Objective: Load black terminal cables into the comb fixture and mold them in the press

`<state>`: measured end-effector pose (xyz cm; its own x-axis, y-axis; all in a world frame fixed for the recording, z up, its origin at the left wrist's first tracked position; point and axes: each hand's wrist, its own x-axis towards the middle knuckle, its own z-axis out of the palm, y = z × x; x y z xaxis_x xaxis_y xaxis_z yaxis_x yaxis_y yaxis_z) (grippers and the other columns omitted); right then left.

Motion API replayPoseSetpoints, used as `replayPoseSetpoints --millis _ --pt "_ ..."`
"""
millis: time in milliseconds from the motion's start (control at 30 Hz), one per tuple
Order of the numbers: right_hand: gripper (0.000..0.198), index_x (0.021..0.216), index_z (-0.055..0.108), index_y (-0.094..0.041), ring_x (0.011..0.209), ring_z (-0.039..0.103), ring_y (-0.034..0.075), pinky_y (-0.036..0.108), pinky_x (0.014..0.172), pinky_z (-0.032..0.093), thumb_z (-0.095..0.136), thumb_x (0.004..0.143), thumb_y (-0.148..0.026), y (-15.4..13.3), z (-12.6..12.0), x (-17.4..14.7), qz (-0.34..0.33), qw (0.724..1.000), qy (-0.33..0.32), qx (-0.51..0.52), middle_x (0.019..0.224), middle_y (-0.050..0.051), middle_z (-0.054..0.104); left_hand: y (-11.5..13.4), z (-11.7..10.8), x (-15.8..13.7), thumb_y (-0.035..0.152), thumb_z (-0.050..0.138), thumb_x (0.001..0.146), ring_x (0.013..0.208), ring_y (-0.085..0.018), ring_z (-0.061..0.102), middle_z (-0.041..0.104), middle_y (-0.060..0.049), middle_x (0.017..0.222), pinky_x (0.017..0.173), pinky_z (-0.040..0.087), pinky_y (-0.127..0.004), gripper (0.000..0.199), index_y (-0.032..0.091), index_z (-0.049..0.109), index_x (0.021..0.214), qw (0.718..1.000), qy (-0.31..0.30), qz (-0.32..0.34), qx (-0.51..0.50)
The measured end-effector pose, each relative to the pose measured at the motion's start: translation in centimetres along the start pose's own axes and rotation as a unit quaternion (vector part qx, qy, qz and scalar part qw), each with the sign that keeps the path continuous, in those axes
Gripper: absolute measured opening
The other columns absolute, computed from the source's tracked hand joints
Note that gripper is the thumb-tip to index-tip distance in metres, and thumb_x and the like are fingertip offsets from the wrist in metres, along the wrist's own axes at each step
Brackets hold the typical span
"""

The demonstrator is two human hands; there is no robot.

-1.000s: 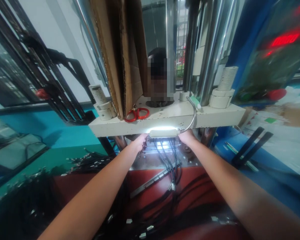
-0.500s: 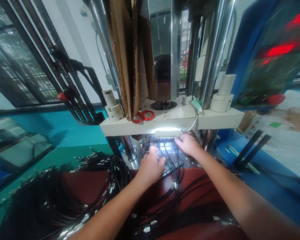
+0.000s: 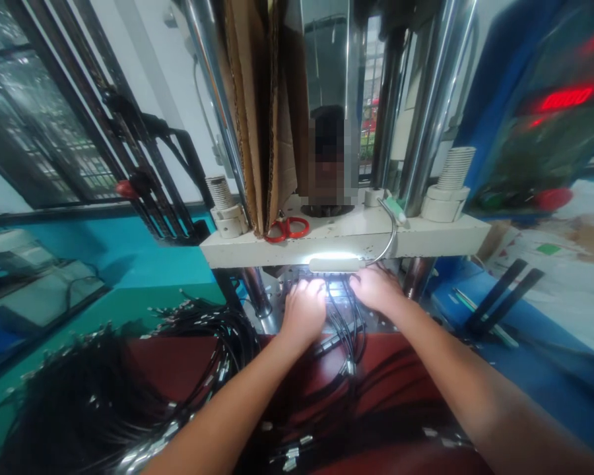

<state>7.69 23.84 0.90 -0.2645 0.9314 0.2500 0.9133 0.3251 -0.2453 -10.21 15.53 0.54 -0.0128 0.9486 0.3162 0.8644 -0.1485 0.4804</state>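
Observation:
Under the press's pale crossbeam, several black cables [image 3: 344, 320] run out of a lit metal mould [image 3: 339, 287] towards me. My left hand [image 3: 305, 309] is at the mould's left side, its fingers curled forward and their tips hidden. On the other side, my right hand [image 3: 377, 288] is closed close beside the cables, with its thumb turned inward and the other fingers partly behind the lamp. What either hand grips cannot be made out. A slotted metal bar [image 3: 332, 342] lies below the mould, by the cables.
A white lamp [image 3: 335, 264] shines just above my hands, beneath the crossbeam [image 3: 426, 239]. Red-handled scissors [image 3: 288, 229] and cardboard [image 3: 257, 132] rest on the beam. Black cables with metal ends [image 3: 84, 396] are heaped at left on the red-brown table [image 3: 178, 363].
My left hand has moved forward to the mould and its fingers now curl over there. My right hand stays at the right side. The view has shifted slightly.

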Motion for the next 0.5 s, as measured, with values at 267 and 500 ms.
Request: replayPoseSetpoints --millis 267,500 --pt "0.032 0.089 0.077 -0.017 0.1 0.06 0.025 0.032 0.089 0.042 0.046 0.091 -0.026 -2.3 -0.3 -0.5 -0.062 0.998 0.01 0.018 0.097 0.011 0.072 -0.7 1.2 4.7 0.015 0.045 0.086 0.112 -0.03 0.058 0.068 -0.014 0.116 0.103 0.04 -0.045 0.034 0.015 0.072 0.107 0.998 -0.015 0.053 0.024" --pt "0.023 0.097 0.072 -0.012 0.117 0.051 0.032 0.049 0.101 0.035 0.055 0.089 -0.026 -4.4 1.1 -2.0 -0.074 0.997 -0.032 0.007 0.117 0.016 0.063 -2.1 2.1 5.3 0.014 0.044 0.086 0.108 -0.023 0.062 0.071 -0.01 0.114 0.1 0.046 -0.039 0.037 0.017 0.072 0.11 0.999 -0.02 0.039 0.007"
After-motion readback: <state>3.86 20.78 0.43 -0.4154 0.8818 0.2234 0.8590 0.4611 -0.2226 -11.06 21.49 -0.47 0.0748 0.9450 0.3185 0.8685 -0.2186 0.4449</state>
